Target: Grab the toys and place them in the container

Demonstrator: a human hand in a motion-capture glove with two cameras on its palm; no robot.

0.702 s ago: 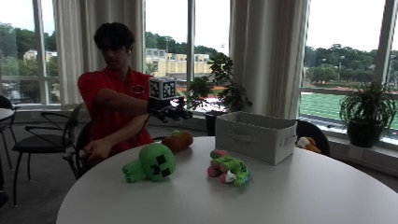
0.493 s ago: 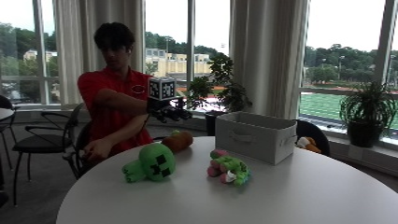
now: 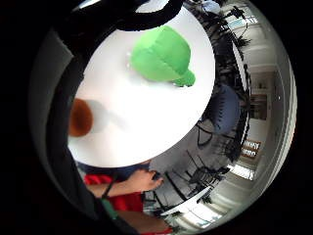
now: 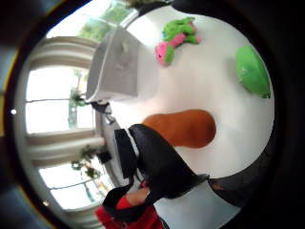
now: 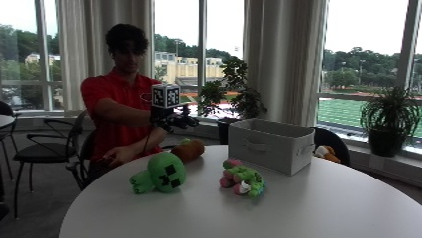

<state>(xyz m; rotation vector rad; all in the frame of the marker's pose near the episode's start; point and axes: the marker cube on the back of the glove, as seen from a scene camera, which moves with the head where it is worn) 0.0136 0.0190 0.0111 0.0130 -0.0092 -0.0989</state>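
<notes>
My gloved right hand (image 5: pixel 175 120) hangs in the air above the table's far edge, over an orange-brown plush (image 5: pixel 190 148) (image 4: pixel 181 128) (image 3: pixel 79 117). Its fingers are relaxed and hold nothing. A green blocky plush (image 5: pixel 165 173) (image 3: pixel 161 54) (image 4: pixel 252 71) lies in front of the orange one. To the right lies a green and pink plush (image 5: pixel 242 179) (image 4: pixel 174 38). The white fabric container (image 5: pixel 270 144) (image 4: pixel 116 67) stands open-topped at the back of the round white table (image 5: pixel 217 218), to the right of my hand.
The person's bare left hand (image 5: pixel 117 156) (image 3: pixel 142 181) rests near the table's edge. Another small plush (image 5: pixel 324 152) sits behind the container. A dark chair (image 5: pixel 39 148) stands to the left, and potted plants (image 5: pixel 389 119) stand by the windows.
</notes>
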